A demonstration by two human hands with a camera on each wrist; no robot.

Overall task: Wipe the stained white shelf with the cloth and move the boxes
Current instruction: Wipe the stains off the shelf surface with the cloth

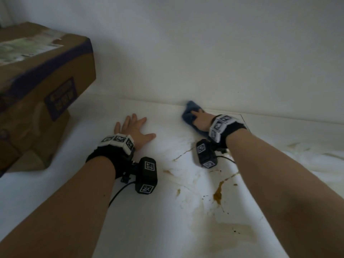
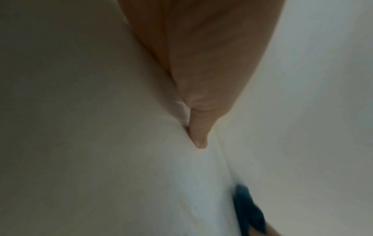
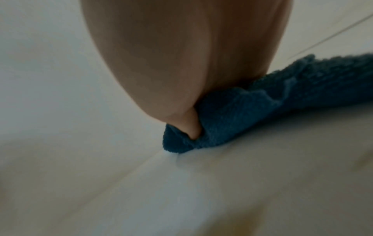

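The white shelf (image 1: 141,226) carries brown stains (image 1: 217,194) in its middle and front right. My right hand (image 1: 197,116) grips a bunched blue cloth (image 1: 188,116) and presses it down at the back of the shelf, against the wall. In the right wrist view the cloth (image 3: 262,111) folds around a fingertip (image 3: 191,129) of my right hand. My left hand (image 1: 138,127) lies flat on the shelf with fingers spread and holds nothing. The left wrist view shows one straight finger (image 2: 198,137) on the white surface and the cloth (image 2: 249,207) beyond.
A large brown cardboard box (image 1: 46,86) with purple tape and a label stands on the shelf at the left, a little apart from my left hand. The white back wall (image 1: 204,53) rises right behind the cloth. A seam (image 1: 245,120) runs beside my right wrist.
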